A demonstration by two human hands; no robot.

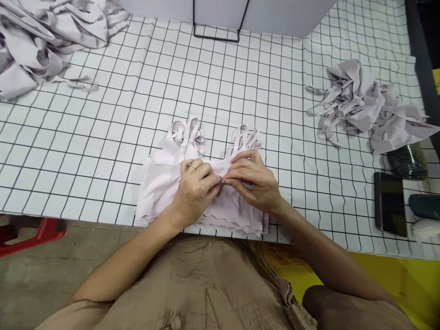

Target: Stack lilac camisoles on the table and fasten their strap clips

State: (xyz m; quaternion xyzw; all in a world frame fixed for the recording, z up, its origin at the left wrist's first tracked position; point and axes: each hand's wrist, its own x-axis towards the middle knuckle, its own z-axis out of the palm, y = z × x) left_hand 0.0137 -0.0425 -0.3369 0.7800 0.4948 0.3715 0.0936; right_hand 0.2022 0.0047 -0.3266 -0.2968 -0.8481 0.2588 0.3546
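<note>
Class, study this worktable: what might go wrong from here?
The left hand and right hand pinch a tiny shiny item, which might slip into the fabric folds.

The pale strappy garments lie close to the table's front edge, so a tug could drag them over.

Their looped straps lie bunched together and may tangle.

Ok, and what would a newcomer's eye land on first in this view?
Probably the two hands, left and right, fingers meeting at the center over a stack of pale pink strappy garments near the table's front edge. Next, the black grid on the white tablecloth, with a big heap of similar fabric at far left and a smaller pile at right.
</note>
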